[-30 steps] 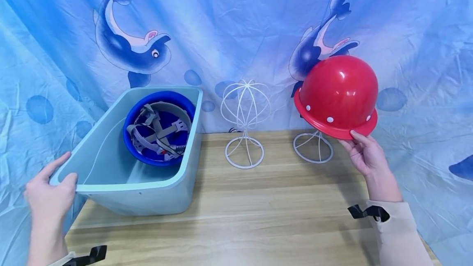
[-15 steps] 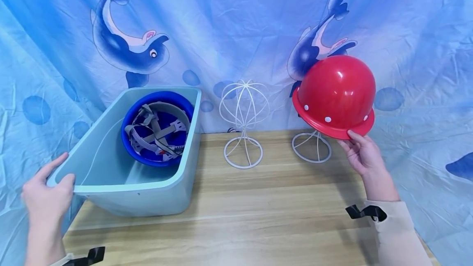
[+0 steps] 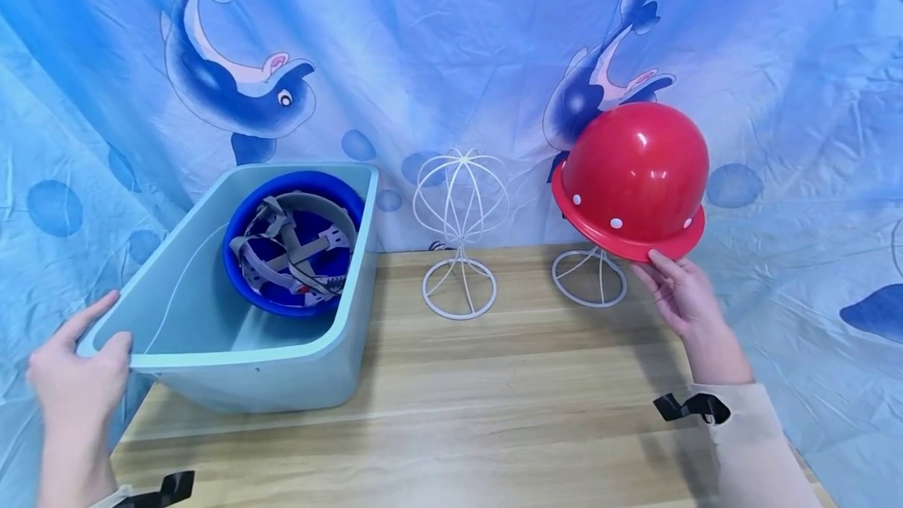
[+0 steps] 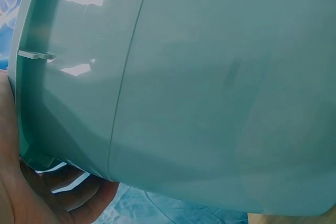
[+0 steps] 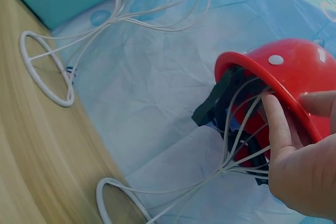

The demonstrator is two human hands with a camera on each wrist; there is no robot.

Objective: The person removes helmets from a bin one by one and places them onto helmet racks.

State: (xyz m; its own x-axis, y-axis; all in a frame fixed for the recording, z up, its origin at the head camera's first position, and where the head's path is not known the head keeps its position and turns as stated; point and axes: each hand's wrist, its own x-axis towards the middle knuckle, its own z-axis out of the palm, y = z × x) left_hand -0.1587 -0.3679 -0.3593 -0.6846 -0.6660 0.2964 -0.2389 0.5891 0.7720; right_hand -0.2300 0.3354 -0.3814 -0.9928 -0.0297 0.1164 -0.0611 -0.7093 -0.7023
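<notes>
Red hard hat in the right hand, over a wire stand

At the right of the head view, the right hand (image 3: pixel 683 296) grips the brim of a red hard hat (image 3: pixel 635 179), thumb on top and fingers beneath. The domed shell is smooth and glossy, dotted with white round studs above a flared brim. It tilts over a white wire stand (image 3: pixel 589 305); in the right wrist view the stand's thin curved wires run up inside the shell, beside dark straps.

At the lower left, the left hand (image 3: pixel 77 379) grips the near corner of a pale teal plastic bin (image 3: pixel 282 382), rounded at the corners, with a thick lip and smooth walls. Inside lies an upturned blue hard hat (image 3: pixel 293 244), its grey webbing and plastic suspension showing. Near the middle of the frame stands a second wire stand (image 3: pixel 462 241), a cage-like globe on a ring base.

The tabletop (image 3: pixel 536 414) has a pale, streaky wood grain. Behind it hangs a creased, slightly shiny blue fabric backdrop (image 3: pixel 466 45), printed with dolphins (image 3: pixel 240 85) at upper left and upper right. A beige sleeve (image 3: pixel 762 445) enters at the lower right.
</notes>
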